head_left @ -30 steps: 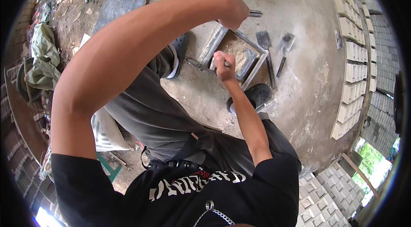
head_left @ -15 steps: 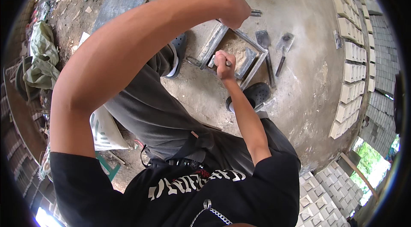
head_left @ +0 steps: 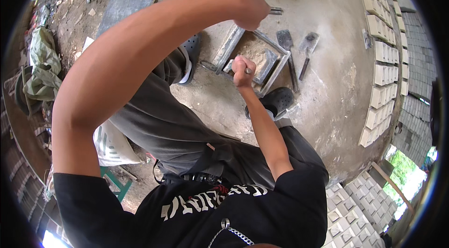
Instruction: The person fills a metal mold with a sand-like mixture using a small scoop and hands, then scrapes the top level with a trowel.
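Observation:
Between my feet lies a square grey frame (head_left: 228, 48) with pale sandy powder (head_left: 256, 47) inside. A dark grey block-like piece (head_left: 265, 66) sits in its right part. My right hand (head_left: 243, 68) is closed in a fist over the frame's near side, around a short rod-like handle (head_left: 248, 70) whose end pokes out; the rest of that tool is mostly hidden. My left hand (head_left: 255, 12) reaches to the frame's far corner, its fingers hidden behind the wrist. A grey bar (head_left: 276, 10) sticks out just beyond it; I cannot tell whether I hold it.
Two flat-bladed tools, a dark trowel (head_left: 285, 40) and a lighter one (head_left: 308, 44), lie right of the frame. A dark flat sheet (head_left: 122, 8) is on the ground at far left. Rows of pale moulded blocks (head_left: 386, 63) stand along the right; a white sack (head_left: 112, 143) is at left.
The whole view has shifted slightly, so everything sits a little to the left. Both hands stay at nearly the same places over the frame.

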`<state>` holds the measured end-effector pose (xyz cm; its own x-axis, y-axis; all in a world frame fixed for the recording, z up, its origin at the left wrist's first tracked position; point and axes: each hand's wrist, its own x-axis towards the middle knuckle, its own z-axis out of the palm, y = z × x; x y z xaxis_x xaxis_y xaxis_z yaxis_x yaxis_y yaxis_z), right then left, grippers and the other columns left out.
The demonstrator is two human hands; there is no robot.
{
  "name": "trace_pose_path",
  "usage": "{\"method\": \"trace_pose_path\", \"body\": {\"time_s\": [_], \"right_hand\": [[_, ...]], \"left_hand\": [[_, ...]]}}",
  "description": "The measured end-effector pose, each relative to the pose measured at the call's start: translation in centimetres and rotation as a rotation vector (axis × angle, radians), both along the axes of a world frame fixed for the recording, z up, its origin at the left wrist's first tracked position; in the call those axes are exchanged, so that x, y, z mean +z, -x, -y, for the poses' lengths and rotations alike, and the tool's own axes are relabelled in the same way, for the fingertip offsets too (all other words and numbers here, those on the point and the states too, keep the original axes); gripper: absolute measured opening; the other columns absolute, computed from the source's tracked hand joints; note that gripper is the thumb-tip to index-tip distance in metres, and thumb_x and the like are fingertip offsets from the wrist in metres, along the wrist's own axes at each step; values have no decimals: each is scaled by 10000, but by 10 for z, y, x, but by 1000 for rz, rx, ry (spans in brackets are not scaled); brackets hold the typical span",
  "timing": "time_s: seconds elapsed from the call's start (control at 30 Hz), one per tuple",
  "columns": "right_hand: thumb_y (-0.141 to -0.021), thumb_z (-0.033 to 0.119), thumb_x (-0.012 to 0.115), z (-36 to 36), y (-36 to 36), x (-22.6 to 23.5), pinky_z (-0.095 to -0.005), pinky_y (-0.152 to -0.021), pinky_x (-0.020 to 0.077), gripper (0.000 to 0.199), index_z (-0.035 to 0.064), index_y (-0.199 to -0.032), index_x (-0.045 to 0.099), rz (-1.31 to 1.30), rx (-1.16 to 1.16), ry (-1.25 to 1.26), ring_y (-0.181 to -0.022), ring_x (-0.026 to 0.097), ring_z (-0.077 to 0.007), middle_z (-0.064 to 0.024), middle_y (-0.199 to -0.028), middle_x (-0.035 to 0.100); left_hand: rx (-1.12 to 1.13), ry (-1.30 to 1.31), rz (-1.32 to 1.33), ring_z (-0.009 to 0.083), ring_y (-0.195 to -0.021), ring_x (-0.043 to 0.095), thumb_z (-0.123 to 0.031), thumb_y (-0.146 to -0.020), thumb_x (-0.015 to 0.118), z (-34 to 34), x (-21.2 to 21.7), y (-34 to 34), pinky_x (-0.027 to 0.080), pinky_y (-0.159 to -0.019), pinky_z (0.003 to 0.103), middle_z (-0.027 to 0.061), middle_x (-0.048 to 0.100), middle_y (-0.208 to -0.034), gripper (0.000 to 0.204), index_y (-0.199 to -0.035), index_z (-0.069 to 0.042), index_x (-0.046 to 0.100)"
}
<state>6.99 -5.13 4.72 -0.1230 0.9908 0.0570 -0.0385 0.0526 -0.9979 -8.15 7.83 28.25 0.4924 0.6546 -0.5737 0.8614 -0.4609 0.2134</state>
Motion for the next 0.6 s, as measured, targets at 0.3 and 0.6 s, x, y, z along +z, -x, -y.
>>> {"method": "trace_pose_path", "body": {"time_s": [0.3,0.6], "right_hand": [[-878,114,455,-15,-7,14,-269,-434,221,321,19,-577,395,-106,78,152,-470,301,-53,37,-511,336],[-859,124,525,-38,0,32,-293,-458,319,275,-44,-641,509,8,42,39,-505,411,-79,-12,-523,442]], "left_hand": [[31,-41,78,334,-1069,579,-270,-921,528,-1,-9,3,449,-895,445,170,624,-1103,416,-1273,-55,479],[10,-48,53,334,-1100,566,-339,-926,511,-2,-11,4,444,-920,445,172,607,-1161,492,-1345,-92,429]]}}
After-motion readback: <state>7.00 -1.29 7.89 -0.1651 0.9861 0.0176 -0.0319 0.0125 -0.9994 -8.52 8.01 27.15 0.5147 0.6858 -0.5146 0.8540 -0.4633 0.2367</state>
